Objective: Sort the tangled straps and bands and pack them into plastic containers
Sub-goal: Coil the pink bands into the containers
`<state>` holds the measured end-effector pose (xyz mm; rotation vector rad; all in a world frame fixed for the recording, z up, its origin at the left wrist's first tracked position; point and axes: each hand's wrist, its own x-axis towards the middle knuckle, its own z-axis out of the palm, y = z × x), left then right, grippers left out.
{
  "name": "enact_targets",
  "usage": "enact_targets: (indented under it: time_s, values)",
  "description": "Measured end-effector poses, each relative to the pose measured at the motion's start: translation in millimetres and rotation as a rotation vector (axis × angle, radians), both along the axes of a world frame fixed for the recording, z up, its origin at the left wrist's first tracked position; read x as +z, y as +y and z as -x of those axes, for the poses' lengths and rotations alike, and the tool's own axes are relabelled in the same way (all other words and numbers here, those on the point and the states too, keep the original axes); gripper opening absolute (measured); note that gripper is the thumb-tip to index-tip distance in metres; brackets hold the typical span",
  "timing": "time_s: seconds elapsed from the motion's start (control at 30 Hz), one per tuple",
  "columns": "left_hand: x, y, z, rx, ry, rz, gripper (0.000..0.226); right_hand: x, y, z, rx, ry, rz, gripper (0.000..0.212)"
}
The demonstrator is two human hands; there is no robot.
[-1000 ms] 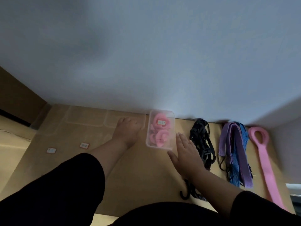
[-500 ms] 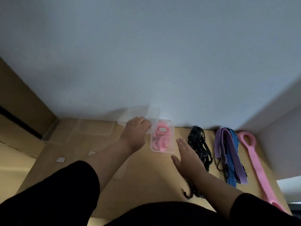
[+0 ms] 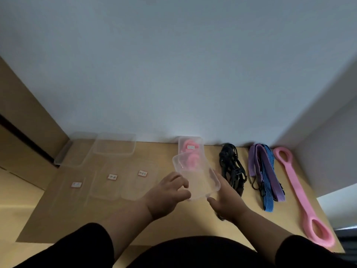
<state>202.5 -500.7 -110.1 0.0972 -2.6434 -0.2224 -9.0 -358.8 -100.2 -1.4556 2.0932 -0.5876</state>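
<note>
I hold a clear plastic lid (image 3: 197,176) between both hands above the table. My left hand (image 3: 168,194) grips its near left edge and my right hand (image 3: 225,202) holds its near right corner. Behind it stands a clear container (image 3: 191,147) filled with rolled pink bands, a white label on it. To the right lie a black tangled strap (image 3: 230,167), a purple strap (image 3: 257,163), a blue striped strap (image 3: 268,186) and a long pink band (image 3: 297,192) with loops at both ends.
Several empty clear containers (image 3: 114,146) and labelled lids (image 3: 113,177) lie on the left half of the wooden table (image 3: 81,219). A white wall runs along the table's far edge. The table's right edge is near the pink band.
My left hand has brought the clear lid from the back left toward me over the pink container. My right hand has lifted off the table and taken the lid's right corner.
</note>
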Motion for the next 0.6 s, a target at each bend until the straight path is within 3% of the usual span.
enact_targets:
  time_s: [0.1,0.4,0.6]
  values:
    - [-18,11,-13,-0.038,0.0,-0.041,0.027,-7,16,-2,0.013,-0.047,-0.033,0.096]
    - [-60,33,-28,-0.088,-0.011,-0.079,0.014,-33,62,-14,0.007,-0.035,-0.265,0.103]
    - [-84,37,-36,-0.108,-0.214,-0.23,0.005,-49,72,-29,0.07,0.003,-0.343,0.103]
